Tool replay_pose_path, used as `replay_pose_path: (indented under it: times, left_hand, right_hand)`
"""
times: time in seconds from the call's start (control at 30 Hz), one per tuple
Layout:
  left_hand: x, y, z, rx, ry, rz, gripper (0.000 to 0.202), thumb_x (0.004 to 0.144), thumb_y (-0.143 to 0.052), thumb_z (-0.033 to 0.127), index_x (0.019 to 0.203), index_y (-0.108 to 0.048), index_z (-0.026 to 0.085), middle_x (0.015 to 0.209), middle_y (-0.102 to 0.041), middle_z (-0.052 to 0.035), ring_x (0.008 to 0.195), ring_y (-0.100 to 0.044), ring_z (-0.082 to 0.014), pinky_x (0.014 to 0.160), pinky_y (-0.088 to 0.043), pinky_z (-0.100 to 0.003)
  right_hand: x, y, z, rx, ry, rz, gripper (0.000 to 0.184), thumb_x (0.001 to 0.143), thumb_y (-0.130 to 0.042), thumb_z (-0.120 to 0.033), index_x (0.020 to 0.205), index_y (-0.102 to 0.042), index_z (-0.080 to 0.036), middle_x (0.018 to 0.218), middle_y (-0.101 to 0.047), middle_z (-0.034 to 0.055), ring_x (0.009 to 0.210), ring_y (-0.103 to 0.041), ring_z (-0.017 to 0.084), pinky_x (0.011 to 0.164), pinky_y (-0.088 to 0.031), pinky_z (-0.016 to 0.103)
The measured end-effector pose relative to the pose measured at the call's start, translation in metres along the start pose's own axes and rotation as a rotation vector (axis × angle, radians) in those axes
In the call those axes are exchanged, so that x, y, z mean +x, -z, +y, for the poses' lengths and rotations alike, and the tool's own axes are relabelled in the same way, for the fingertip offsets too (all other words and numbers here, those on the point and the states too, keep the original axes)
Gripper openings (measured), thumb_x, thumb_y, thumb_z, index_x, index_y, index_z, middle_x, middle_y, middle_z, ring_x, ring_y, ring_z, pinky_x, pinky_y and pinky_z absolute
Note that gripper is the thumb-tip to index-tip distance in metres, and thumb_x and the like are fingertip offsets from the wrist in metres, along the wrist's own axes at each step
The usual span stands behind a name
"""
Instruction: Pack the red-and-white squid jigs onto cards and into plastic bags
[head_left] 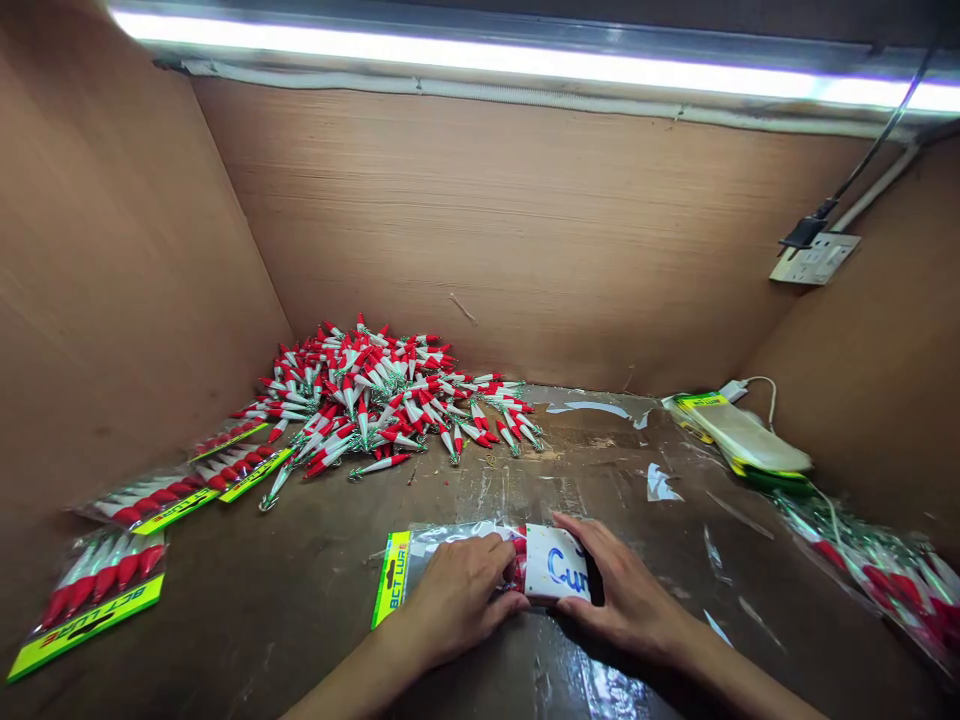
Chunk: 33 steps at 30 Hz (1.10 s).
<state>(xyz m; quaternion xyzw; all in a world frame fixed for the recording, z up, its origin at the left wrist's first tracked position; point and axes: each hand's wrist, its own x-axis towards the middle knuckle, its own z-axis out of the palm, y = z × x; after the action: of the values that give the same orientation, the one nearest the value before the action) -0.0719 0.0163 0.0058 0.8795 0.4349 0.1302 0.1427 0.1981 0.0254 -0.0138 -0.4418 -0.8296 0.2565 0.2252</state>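
A clear plastic bag [442,537] with a yellow-green "BCT LURE" header [391,578] lies flat in front of me. My left hand [461,590] is closed over it, fingers around the red ends of fishing lures [517,562] at the bag's right end. Those lures meet a white holder [546,563] with blue handwriting, which my right hand [626,590] grips between thumb and fingers from the right. How far the lures sit inside the holder or the bag is hidden.
A heap of red-and-white lures [375,390] with green hooks lies at the back left. Filled packs [97,580] lie at the left. A stack of plastic bags [750,435] and bagged lures [885,570] are at the right. Wooden walls [525,220] enclose the table.
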Motion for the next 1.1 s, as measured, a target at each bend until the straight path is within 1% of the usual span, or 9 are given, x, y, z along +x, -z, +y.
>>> replay_pose_path:
  times: [0.23, 0.33, 0.43, 0.5, 0.57, 0.67, 0.8, 0.97, 1.1]
  left_hand:
    - [0.007, -0.001, 0.006, -0.196, 0.017, 0.029, 0.004, 0.093, -0.055, 0.026, 0.094, -0.059, 0.024, 0.088, -0.069, 0.0017, 0.077, -0.063, -0.0188, 0.066, -0.035, -0.027]
    - [0.007, 0.001, 0.006, -0.329, 0.054, 0.071, 0.012, 0.094, -0.051, 0.022, 0.086, -0.059, 0.023, 0.081, -0.067, 0.0024, 0.072, -0.059, -0.0159, 0.065, -0.035, -0.025]
    - [0.008, 0.0, -0.001, -0.502, 0.19, 0.134, 0.016, 0.094, -0.05, 0.025, 0.082, -0.059, 0.021, 0.072, -0.062, 0.0028, 0.066, -0.057, -0.0149, 0.061, -0.035, -0.024]
    - [0.008, -0.002, -0.006, -0.642, 0.28, 0.141, 0.018, 0.095, -0.049, 0.027, 0.082, -0.059, 0.02, 0.066, -0.06, 0.0031, 0.063, -0.058, -0.0151, 0.059, -0.037, -0.024]
    - [0.009, -0.004, -0.007, -0.703, 0.299, 0.169, 0.019, 0.095, -0.049, 0.028, 0.082, -0.06, 0.019, 0.069, -0.06, 0.002, 0.063, -0.059, -0.0153, 0.059, -0.038, -0.024]
    - [0.008, -0.003, 0.0, -0.609, 0.174, 0.218, 0.015, 0.092, -0.053, 0.024, 0.081, -0.062, 0.019, 0.083, -0.061, -0.0009, 0.07, -0.057, -0.0149, 0.062, -0.039, -0.024]
    - [0.005, -0.001, 0.013, -0.428, -0.062, 0.149, 0.01, 0.086, -0.057, 0.012, 0.082, -0.061, 0.02, 0.089, -0.061, -0.0009, 0.08, -0.057, -0.0154, 0.07, -0.039, -0.025]
    - [0.005, -0.003, 0.014, -0.331, -0.123, 0.181, 0.013, 0.084, -0.061, 0.01, 0.089, -0.064, 0.022, 0.108, -0.059, -0.005, 0.102, -0.054, -0.0214, 0.086, -0.041, -0.032]
    - [0.006, -0.005, 0.013, -0.313, -0.147, 0.185, 0.009, 0.089, -0.059, 0.015, 0.091, -0.065, 0.022, 0.114, -0.056, -0.0067, 0.105, -0.054, -0.0223, 0.089, -0.043, -0.034]
  right_hand:
    - [-0.002, 0.0, 0.0, 0.004, 0.014, -0.007, 0.085, 0.078, -0.074, -0.035, 0.152, -0.033, -0.023, 0.144, -0.049, 0.0133, 0.129, -0.047, 0.031, 0.11, -0.038, 0.046]
    - [-0.001, 0.0, 0.001, 0.001, 0.007, -0.005, 0.084, 0.079, -0.073, -0.034, 0.152, -0.033, -0.023, 0.146, -0.048, 0.0131, 0.131, -0.046, 0.03, 0.111, -0.037, 0.046]
    - [-0.001, 0.0, 0.002, -0.002, -0.003, -0.006, 0.085, 0.079, -0.074, -0.034, 0.152, -0.032, -0.023, 0.149, -0.046, 0.0119, 0.134, -0.044, 0.029, 0.113, -0.036, 0.045]
    - [-0.002, 0.001, 0.002, 0.004, -0.015, -0.009, 0.087, 0.078, -0.074, -0.036, 0.153, -0.031, -0.024, 0.15, -0.045, 0.0118, 0.135, -0.043, 0.029, 0.113, -0.036, 0.045]
    - [-0.002, 0.001, 0.003, 0.007, -0.027, -0.008, 0.087, 0.079, -0.074, -0.037, 0.153, -0.03, -0.024, 0.15, -0.044, 0.0125, 0.135, -0.043, 0.03, 0.113, -0.036, 0.046]
    - [-0.002, 0.002, 0.004, -0.011, -0.015, -0.013, 0.088, 0.079, -0.073, -0.039, 0.153, -0.029, -0.022, 0.151, -0.043, 0.0137, 0.136, -0.042, 0.031, 0.114, -0.035, 0.047]
    - [0.0, 0.007, 0.005, -0.054, 0.034, -0.046, 0.09, 0.08, -0.072, -0.04, 0.155, -0.025, -0.022, 0.153, -0.041, 0.0128, 0.137, -0.04, 0.03, 0.115, -0.034, 0.045]
    - [0.009, 0.018, -0.004, -0.081, 0.114, -0.114, 0.095, 0.081, -0.071, -0.043, 0.158, -0.018, -0.025, 0.153, -0.041, 0.0114, 0.135, -0.044, 0.03, 0.113, -0.036, 0.045]
    - [0.022, 0.025, -0.018, -0.09, 0.208, -0.171, 0.087, 0.084, -0.068, -0.043, 0.157, -0.021, -0.031, 0.156, -0.037, 0.0103, 0.137, -0.042, 0.032, 0.112, -0.035, 0.049]
